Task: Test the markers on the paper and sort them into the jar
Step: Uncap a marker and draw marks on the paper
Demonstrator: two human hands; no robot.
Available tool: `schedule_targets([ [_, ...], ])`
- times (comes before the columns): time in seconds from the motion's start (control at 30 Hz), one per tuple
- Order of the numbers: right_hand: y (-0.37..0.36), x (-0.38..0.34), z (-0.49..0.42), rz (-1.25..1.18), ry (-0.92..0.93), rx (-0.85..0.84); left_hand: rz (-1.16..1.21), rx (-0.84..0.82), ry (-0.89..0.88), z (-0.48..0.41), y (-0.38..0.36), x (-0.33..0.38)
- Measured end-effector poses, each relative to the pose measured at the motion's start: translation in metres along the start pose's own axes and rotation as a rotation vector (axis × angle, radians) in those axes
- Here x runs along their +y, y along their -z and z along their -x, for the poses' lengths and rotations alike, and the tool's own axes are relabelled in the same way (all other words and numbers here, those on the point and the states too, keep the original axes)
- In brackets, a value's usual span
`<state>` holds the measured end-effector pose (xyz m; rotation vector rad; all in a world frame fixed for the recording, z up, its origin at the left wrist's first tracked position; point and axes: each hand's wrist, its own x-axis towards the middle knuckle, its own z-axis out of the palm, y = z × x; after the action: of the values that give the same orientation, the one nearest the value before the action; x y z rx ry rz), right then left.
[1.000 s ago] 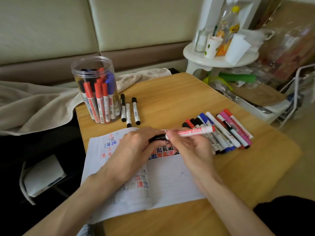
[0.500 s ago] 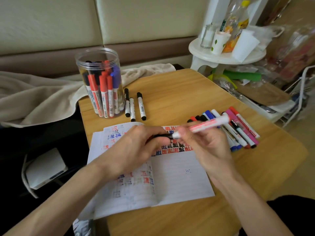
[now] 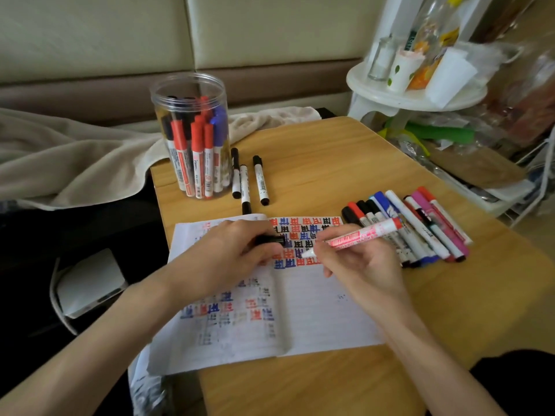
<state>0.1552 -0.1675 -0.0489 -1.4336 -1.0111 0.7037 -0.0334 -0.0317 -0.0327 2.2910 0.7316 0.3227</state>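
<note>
Head view, testing step in hand. Risks first.

- Smearing of fresh ink on the paper by the heel of the right hand, set low over the right page just below the written rows.
- Scattering of the row of untested markers, lying just beside that hand toward the right side of the table; one careless sweep of the forearm enough to do it.
- Cap mix-up: black cap held apart from a red-printed marker, so match worth checking before recapping.
- Drying of the nib if left uncapped long.
- Mis-sorting of the three black markers lying next to the jar, neither inside it nor in the row; tested or not, cannot tell.

Hands next.

- Right: fingers curled round the marker in a writing grip near the nib end, barrel slanting up and to the right over the row. Nib at the paper beside the lowest row of coloured characters; touching or just above, cannot tell.
- Then the left hand: palm down on the left page, pinning the paper, fingers curled round the black cap, only its end showing.

Jar upright at the far left corner of the table, well apart from both hands, holding many red, black and blue markers. Judged roughly midway through the sorting.
</note>
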Motion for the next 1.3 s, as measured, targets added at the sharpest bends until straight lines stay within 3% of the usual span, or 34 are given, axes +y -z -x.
schedule_targets([
  [1.3,-0.030,0.024,0.001,0.186,0.085,-0.028,-0.078,0.064,0.037,0.007,0.001,-0.010],
])
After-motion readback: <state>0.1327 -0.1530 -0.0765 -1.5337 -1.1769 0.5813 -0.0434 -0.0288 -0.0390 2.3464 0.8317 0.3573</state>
